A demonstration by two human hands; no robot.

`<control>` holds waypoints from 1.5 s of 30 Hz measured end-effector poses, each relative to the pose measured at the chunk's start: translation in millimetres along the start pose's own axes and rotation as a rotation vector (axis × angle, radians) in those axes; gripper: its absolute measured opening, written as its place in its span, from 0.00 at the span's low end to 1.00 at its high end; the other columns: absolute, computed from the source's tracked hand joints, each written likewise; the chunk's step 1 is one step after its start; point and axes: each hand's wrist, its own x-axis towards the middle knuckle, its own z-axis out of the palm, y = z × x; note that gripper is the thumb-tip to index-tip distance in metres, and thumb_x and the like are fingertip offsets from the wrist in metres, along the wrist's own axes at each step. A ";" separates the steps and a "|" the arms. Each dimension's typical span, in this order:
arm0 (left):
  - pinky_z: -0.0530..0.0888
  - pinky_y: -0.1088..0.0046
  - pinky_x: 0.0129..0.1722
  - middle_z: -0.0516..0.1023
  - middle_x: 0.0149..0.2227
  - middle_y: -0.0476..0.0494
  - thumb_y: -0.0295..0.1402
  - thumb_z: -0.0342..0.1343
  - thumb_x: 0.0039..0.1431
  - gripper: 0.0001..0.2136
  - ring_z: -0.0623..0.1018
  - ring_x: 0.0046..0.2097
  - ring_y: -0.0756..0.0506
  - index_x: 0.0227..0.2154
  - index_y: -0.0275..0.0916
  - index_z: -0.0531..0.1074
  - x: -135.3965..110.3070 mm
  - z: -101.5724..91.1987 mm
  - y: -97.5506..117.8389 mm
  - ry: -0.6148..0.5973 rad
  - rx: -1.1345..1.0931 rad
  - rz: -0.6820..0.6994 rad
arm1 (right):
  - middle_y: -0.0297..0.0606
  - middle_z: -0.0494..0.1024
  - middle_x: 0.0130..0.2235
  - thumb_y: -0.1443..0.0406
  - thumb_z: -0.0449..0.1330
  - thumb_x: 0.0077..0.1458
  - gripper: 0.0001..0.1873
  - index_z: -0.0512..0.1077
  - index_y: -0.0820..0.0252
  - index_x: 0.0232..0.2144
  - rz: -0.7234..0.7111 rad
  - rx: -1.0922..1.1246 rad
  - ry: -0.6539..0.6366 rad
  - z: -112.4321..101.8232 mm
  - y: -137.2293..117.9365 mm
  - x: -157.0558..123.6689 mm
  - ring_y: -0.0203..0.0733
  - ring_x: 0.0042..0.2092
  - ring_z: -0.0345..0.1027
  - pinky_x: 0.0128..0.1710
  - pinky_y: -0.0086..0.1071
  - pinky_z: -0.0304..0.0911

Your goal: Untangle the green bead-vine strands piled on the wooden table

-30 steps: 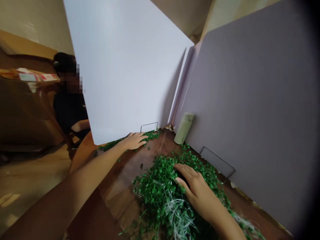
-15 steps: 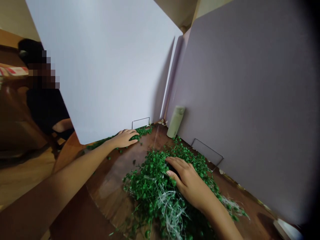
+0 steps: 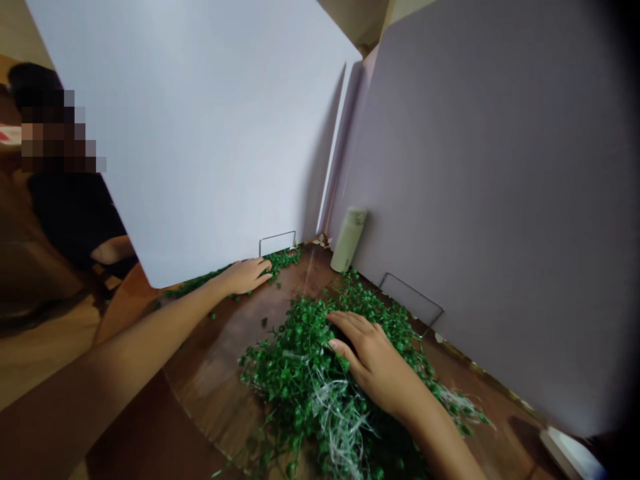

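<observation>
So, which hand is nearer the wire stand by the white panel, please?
The left hand is just beside the wire stand; the right hand lies farther off, on the greenery.

One left hand [image 3: 245, 277] and one right hand [image 3: 375, 363] are working over one heap of green leafy sprigs [image 3: 305, 380] and one thinner strip of sprigs [image 3: 283, 261]. Two upright boards, one white [image 3: 200, 133] and one grey [image 3: 480, 187], are standing behind two wire stands [image 3: 277, 235] and one pale green bottle [image 3: 349, 240], while one other person [image 3: 70, 213] is sitting nearby.

Leafy garland [image 3: 305, 380]: deep green, streaked with white fibres
Flask [image 3: 349, 240]: pale sage green
Left panel [image 3: 200, 133]: plain white
Right panel [image 3: 480, 200]: muted mauve-grey
Tabletop [image 3: 215, 360]: reddish-brown woodgrain
</observation>
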 end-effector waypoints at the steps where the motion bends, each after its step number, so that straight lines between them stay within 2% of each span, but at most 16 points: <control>1: 0.71 0.64 0.45 0.76 0.48 0.35 0.47 0.38 0.70 0.20 0.76 0.46 0.38 0.50 0.40 0.68 -0.2 -0.3 0.6 0.000 0.008 0.002 | 0.47 0.70 0.64 0.48 0.44 0.72 0.30 0.66 0.58 0.63 0.000 -0.002 0.002 0.1 0.2 0.2 0.52 0.66 0.61 0.63 0.54 0.58; 5: 0.72 0.64 0.42 0.77 0.45 0.37 0.45 0.37 0.71 0.19 0.77 0.44 0.38 0.46 0.40 0.69 -1.0 -1.6 3.1 -0.005 0.032 0.000 | 0.46 0.70 0.64 0.48 0.44 0.72 0.29 0.66 0.57 0.63 -0.006 -0.002 0.015 1.0 1.2 0.7 0.52 0.65 0.62 0.62 0.53 0.59; 11: 0.73 0.62 0.44 0.79 0.44 0.36 0.46 0.38 0.71 0.19 0.79 0.45 0.36 0.45 0.40 0.71 -1.8 -2.4 7.9 -0.004 0.058 -0.056 | 0.46 0.71 0.64 0.49 0.45 0.72 0.28 0.66 0.58 0.63 -0.019 -0.003 0.019 1.7 1.1 0.5 0.52 0.65 0.61 0.63 0.53 0.59; 15: 0.73 0.60 0.47 0.80 0.39 0.36 0.48 0.43 0.69 0.19 0.80 0.44 0.36 0.41 0.38 0.72 0.1 -3.8 10.3 0.003 0.008 -0.085 | 0.46 0.70 0.64 0.49 0.45 0.72 0.28 0.66 0.58 0.63 -0.012 -0.003 0.015 0.5 -0.5 0.5 0.51 0.65 0.61 0.63 0.52 0.58; 19: 0.71 0.59 0.47 0.79 0.34 0.36 0.46 0.52 0.64 0.16 0.80 0.42 0.34 0.35 0.38 0.73 4.9 -13.1 6.3 0.063 -0.166 -0.117 | 0.45 0.70 0.64 0.49 0.45 0.72 0.29 0.66 0.58 0.63 0.003 -0.001 0.008 -1.3 -1.9 0.1 0.51 0.65 0.61 0.64 0.52 0.57; 23: 0.69 0.66 0.40 0.73 0.25 0.42 0.43 0.61 0.56 0.12 0.77 0.34 0.38 0.27 0.39 0.72 8.9 -32.1 2.2 0.198 -0.477 -0.180 | 0.45 0.70 0.64 0.48 0.44 0.72 0.30 0.65 0.59 0.64 -0.008 -0.009 0.007 -1.9 -2.0 0.0 0.51 0.65 0.61 0.64 0.50 0.57; 26: 0.64 0.73 0.30 0.67 0.20 0.49 0.41 0.62 0.55 0.13 0.71 0.27 0.45 0.23 0.41 0.69 7.7 -44.0 11.1 0.337 -0.791 -0.263 | 0.45 0.70 0.64 0.48 0.43 0.72 0.30 0.65 0.58 0.64 -0.008 -0.020 0.012 -1.7 -2.3 0.0 0.50 0.66 0.61 0.64 0.50 0.57; 28: 0.57 0.76 0.23 0.62 0.19 0.52 0.43 0.59 0.60 0.15 0.64 0.21 0.50 0.23 0.41 0.65 4.5 -47.9 24.3 0.438 -1.041 -0.328 | 0.46 0.70 0.64 0.47 0.42 0.72 0.31 0.65 0.58 0.64 -0.004 -0.023 0.008 -1.6 -2.6 0.1 0.51 0.66 0.61 0.63 0.50 0.57; 30: 0.51 0.78 0.19 0.57 0.19 0.55 0.44 0.50 0.66 0.16 0.58 0.18 0.53 0.25 0.41 0.61 -0.7 -49.4 40.1 0.528 -1.312 -0.383 | 0.46 0.70 0.64 0.46 0.42 0.71 0.32 0.65 0.58 0.64 -0.005 -0.022 -0.003 -1.7 -2.5 0.2 0.51 0.66 0.61 0.63 0.51 0.57; 32: 0.49 0.78 0.17 0.53 0.20 0.57 0.41 0.42 0.71 0.16 0.54 0.17 0.54 0.26 0.42 0.57 -7.5 -51.3 54.9 0.583 -1.576 -0.416 | 0.47 0.70 0.64 0.46 0.41 0.71 0.32 0.65 0.58 0.64 -0.009 -0.020 -0.010 -1.8 -1.7 0.1 0.51 0.66 0.61 0.64 0.51 0.57; 36: 0.50 0.81 0.14 0.51 0.20 0.58 0.32 0.37 0.73 0.16 0.55 0.16 0.56 0.25 0.41 0.54 -20.5 -61.3 74.9 0.588 -2.018 -0.436 | 0.47 0.69 0.65 0.46 0.41 0.71 0.33 0.65 0.59 0.64 -0.016 -0.024 -0.011 -2.0 0.3 -0.6 0.52 0.66 0.61 0.63 0.53 0.59; 39: 0.49 0.82 0.12 0.54 0.19 0.58 0.31 0.38 0.73 0.16 0.58 0.15 0.57 0.26 0.39 0.57 -24.9 -67.4 82.6 0.563 -2.269 -0.421 | 0.47 0.69 0.65 0.46 0.42 0.71 0.32 0.65 0.58 0.64 -0.011 -0.033 -0.016 -2.2 0.5 -0.9 0.52 0.66 0.61 0.63 0.53 0.60; 45: 0.50 0.82 0.10 0.61 0.20 0.56 0.32 0.44 0.73 0.13 0.62 0.15 0.58 0.29 0.37 0.62 -21.0 -54.4 77.8 0.481 -2.584 -0.443 | 0.47 0.69 0.65 0.47 0.42 0.71 0.31 0.64 0.56 0.65 -0.023 -0.073 -0.022 -1.4 1.0 -2.2 0.52 0.66 0.62 0.63 0.55 0.61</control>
